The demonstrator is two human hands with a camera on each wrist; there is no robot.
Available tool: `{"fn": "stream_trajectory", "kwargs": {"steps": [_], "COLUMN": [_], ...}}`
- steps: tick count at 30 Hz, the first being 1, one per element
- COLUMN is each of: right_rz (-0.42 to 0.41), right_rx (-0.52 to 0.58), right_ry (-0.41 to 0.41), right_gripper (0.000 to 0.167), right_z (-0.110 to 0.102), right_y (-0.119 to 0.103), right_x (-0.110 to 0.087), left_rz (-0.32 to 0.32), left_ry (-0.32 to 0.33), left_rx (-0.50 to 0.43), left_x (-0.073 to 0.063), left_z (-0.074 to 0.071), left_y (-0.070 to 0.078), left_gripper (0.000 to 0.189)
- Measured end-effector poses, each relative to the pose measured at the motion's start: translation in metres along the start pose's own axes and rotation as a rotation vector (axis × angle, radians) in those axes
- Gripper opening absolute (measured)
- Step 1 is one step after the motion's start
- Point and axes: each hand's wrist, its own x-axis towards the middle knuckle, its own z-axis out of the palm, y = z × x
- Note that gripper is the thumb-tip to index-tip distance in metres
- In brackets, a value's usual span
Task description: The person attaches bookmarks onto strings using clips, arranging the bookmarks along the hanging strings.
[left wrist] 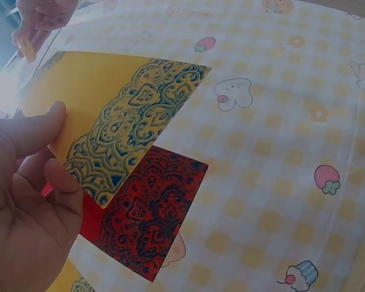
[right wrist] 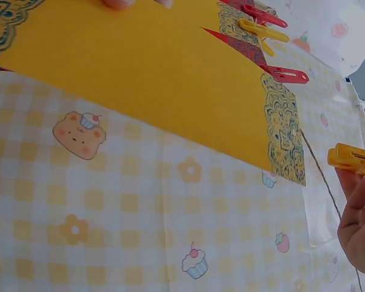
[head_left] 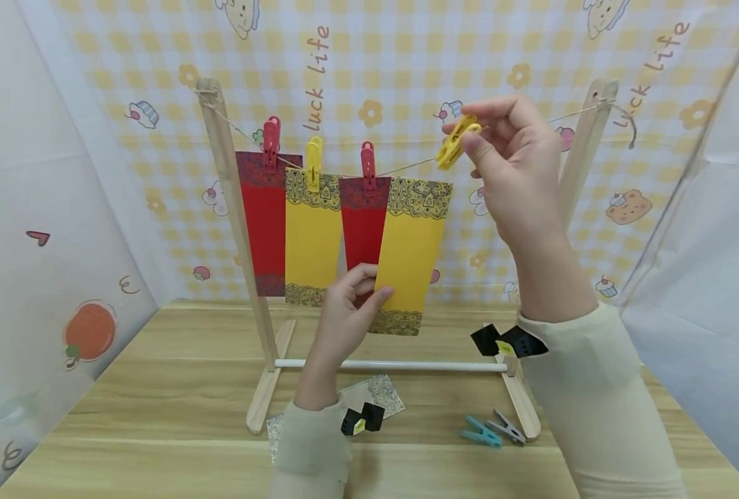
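Note:
My left hand (head_left: pixel 355 305) pinches the left edge of a yellow card (head_left: pixel 409 249) with patterned ends, thumb in front. The card's top reaches the string and overlaps a red card (head_left: pixel 364 229) hung beside it. Above and to the right, my right hand (head_left: pixel 519 159) pinches a yellow clothespin (head_left: pixel 458 142) by its handles, near the string and apart from the card. In the right wrist view the same clothespin (right wrist: pixel 353 159) shows at the right edge. Another yellow card (head_left: pixel 312 242) and a red card (head_left: pixel 263 229) hang farther left, under yellow and red clothespins (head_left: pixel 272 145).
A wooden frame (head_left: pixel 232 208) with a white crossbar (head_left: pixel 406 365) holds the string between two posts. On the table (head_left: pixel 157 409) lie blue and grey clothespins (head_left: pixel 484 433) at the right and pale patterned cards (head_left: pixel 375 398) partly behind my left sleeve. A checked cloth hangs behind.

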Motion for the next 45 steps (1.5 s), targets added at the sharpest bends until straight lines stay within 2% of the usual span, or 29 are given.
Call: {"fn": "stream_trajectory", "kwargs": {"steps": [4,11,17,21,29,45], "right_rz": [-0.011,0.054,0.051,0.100,0.135,0.232], "right_rx": [-0.016,0.010,-0.073,-0.117,-0.243,-0.260], "right_ry": [-0.010,-0.050,-0.122,-0.166,-0.230,-0.321], "right_gripper": [0.015,0.015,0.022,0.018,0.011,0.022], "right_z": [0.006,0.014,0.015,0.012,0.006,0.001], "right_y": [-0.002,-0.003,0.000,0.001,0.003,0.003], "right_x": [0.008,0.018,0.017,0.015,0.012,0.008], "left_rz": [-0.021,-0.025,-0.014,-0.014,-0.027,-0.016], "left_ry": [0.000,-0.009,-0.013,-0.016,-0.008,-0.002], "left_rx": [-0.004,0.014,0.031,0.011,0.005,0.011], "left_x": [0.000,0.001,0.001,0.001,0.001,0.002], "left_z": [0.003,0.005,0.008,0.010,0.015,0.018], "left_y": [-0.002,-0.002,-0.002,-0.002,-0.002,-0.003], "left_gripper": [0.016,0.017,0.017,0.019,0.019,0.018]}}
